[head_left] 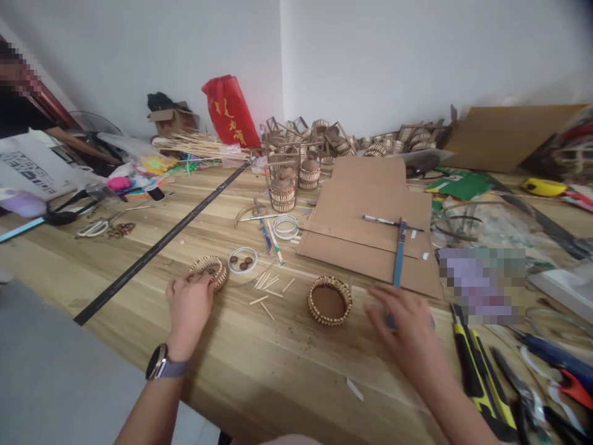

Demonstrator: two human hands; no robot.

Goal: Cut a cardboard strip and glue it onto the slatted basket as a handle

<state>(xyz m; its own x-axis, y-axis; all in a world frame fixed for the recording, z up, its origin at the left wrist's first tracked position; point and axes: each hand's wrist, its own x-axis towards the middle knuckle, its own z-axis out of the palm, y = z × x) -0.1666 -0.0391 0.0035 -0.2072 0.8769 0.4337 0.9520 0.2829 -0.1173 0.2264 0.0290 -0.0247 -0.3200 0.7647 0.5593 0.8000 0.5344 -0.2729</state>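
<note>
My left hand [188,309], with a watch on its wrist, has its fingers curled over the edge of a small round woven basket piece [212,272] lying on the wooden table [259,364]. A second round woven basket with a brown floor [329,301] stands between my hands, touched by neither. My right hand [402,330] is motion-blurred and lies low over the near end of a blue strip [399,253] at the edge of a cardboard sheet [365,235]. Its grip is unclear. Several loose thin sticks [269,290] lie between the baskets.
A white ring holding brown beads [243,259], a tape roll [286,227] and a long black strip [157,244] lie nearby. A yellow-black knife [482,377] and other tools are at right. Finished woven lanterns [282,193] and a red bag [230,111] are behind. A person [18,93] sits far left.
</note>
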